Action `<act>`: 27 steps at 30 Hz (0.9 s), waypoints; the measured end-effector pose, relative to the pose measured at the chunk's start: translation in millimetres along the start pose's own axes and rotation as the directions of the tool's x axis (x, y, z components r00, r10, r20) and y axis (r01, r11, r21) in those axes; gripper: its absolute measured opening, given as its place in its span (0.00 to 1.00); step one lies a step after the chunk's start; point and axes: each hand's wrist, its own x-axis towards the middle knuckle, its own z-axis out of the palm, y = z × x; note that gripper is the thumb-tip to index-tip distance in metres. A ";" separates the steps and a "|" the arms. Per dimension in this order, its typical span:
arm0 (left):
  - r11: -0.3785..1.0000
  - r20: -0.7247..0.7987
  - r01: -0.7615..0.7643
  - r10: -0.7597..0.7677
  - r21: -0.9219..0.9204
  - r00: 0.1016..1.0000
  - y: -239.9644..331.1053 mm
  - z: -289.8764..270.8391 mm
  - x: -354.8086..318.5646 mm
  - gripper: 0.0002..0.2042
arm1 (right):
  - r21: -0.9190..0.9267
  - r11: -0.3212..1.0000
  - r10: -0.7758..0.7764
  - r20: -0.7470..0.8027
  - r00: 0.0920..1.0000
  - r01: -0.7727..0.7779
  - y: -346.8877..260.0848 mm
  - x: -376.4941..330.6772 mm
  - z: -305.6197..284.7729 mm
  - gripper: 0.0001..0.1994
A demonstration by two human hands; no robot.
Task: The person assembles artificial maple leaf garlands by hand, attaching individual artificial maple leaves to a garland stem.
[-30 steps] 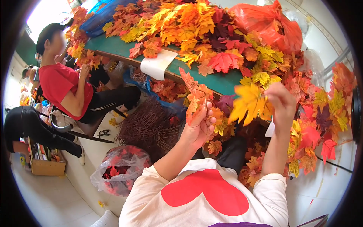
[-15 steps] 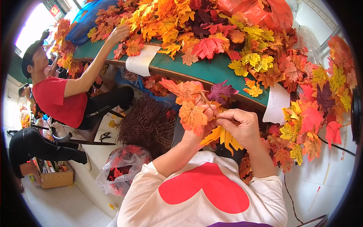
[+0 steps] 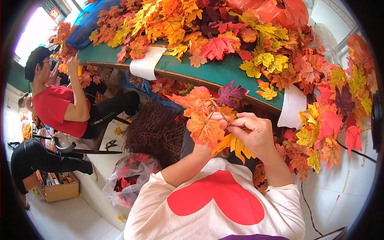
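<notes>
In front of my chest I hold a spray of artificial maple leaves point(image 3: 205, 129), with orange, purple and yellow leaves on thin brown stems. My left hand point(image 3: 218, 117) is closed round the stems, partly covered by a large orange leaf. My right hand point(image 3: 255, 131) pinches at the stems close beside the left fingers, its thumb and forefinger together. A purple leaf point(image 3: 233, 93) sticks up above the hands, and a yellow leaf point(image 3: 235, 147) hangs below them. The exact spot between the fingertips is too small to make out.
A green table point(image 3: 224, 76) ahead bears heaped autumn leaves point(image 3: 172, 24) and a red plastic bag point(image 3: 272, 12). Paper sheets point(image 3: 294, 107) hang over its edge. Brown stems point(image 3: 154, 128) and a clear bag of leaves point(image 3: 132, 176) lie lower left. A co-worker in red point(image 3: 60, 104) sits left.
My hands stay together on the spray; the right fingers have shifted slightly and the leaves have turned a little. The co-worker's arm has drawn back from the leaf heap toward their body.
</notes>
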 end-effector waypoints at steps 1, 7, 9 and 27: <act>1.000 0.003 0.001 -0.001 0.019 1.000 -0.6 -0.6 0.8 0.05 | -0.005 1.000 -0.012 0.000 1.000 0.012 0.8 0.3 -0.3 0.05; 0.995 0.021 -0.057 0.056 0.078 0.998 -4.0 -2.7 1.3 0.06 | -0.010 1.000 0.002 0.019 1.000 -0.002 0.9 0.1 -0.4 0.06; 0.999 -0.016 -0.033 0.034 0.032 0.999 -3.5 -0.8 0.9 0.06 | -0.014 1.000 0.014 0.013 1.000 -0.014 -0.1 -0.3 0.0 0.06; 0.817 0.254 -0.451 0.380 0.360 0.890 -5.5 -10.8 10.4 0.06 | 0.015 0.998 0.064 0.079 0.995 -0.065 -4.5 -1.5 -4.0 0.05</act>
